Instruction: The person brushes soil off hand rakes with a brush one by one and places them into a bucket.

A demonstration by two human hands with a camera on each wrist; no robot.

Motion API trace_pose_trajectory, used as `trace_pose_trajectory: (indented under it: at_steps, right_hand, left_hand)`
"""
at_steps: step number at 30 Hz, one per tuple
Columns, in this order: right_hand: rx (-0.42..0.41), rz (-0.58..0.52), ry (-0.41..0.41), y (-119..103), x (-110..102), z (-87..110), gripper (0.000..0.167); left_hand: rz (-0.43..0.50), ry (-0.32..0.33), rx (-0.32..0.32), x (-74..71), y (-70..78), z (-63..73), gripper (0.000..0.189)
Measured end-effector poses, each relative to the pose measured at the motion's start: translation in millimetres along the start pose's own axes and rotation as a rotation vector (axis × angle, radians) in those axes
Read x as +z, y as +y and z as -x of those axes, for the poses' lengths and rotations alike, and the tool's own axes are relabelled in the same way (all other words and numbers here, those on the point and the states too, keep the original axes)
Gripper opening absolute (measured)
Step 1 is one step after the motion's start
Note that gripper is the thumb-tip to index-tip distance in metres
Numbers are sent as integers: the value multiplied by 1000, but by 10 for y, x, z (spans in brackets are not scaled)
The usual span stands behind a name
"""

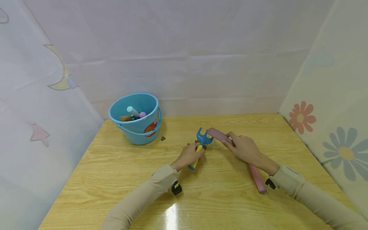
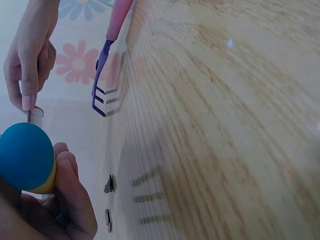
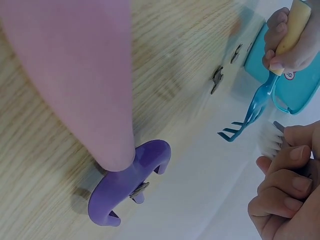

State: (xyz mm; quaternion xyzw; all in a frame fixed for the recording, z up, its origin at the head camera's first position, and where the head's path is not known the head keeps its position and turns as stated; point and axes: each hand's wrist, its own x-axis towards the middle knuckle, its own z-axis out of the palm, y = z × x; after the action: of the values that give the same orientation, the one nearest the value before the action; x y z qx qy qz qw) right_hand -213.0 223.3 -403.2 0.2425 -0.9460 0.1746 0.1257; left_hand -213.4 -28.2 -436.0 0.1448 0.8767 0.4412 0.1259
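My left hand (image 1: 189,155) grips the yellow handle of a small garden rake (image 1: 203,139) with blue tines. The handle's blue end cap looms close in the left wrist view. In my right hand (image 1: 244,147) is a pink scrub brush (image 1: 218,134), its white bristles (image 3: 271,140) close to the blue tines in the head view; whether they touch I cannot tell. A second garden rake with a pink handle (image 1: 257,179) and purple head (image 3: 131,179) lies on the table beneath my right hand. A dark crumb sits on its head.
A light blue bucket (image 1: 140,133) with a handle stands at the back left, holding several tools. Dark bits of dirt (image 1: 163,138) lie on the wooden table (image 1: 138,179) near the bucket and around the blue rake. Patterned cloth walls (image 1: 184,64) enclose the back and sides.
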Motion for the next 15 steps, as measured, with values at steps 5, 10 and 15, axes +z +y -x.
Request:
trace_pose_trajectory:
  at_steps: [5, 10, 15]
  right_hand:
    - [11, 6, -11, 7, 10, 16, 37]
    - [12, -3, -13, 15, -3, 25, 37]
    - [11, 1, -18, 33, -24, 40, 37]
  left_hand:
    - [5, 4, -35, -30, -18, 9, 29]
    - [-9, -2, -44, -73, -27, 8, 30]
    - [-18, -26, -61, -123, -41, 14, 33]
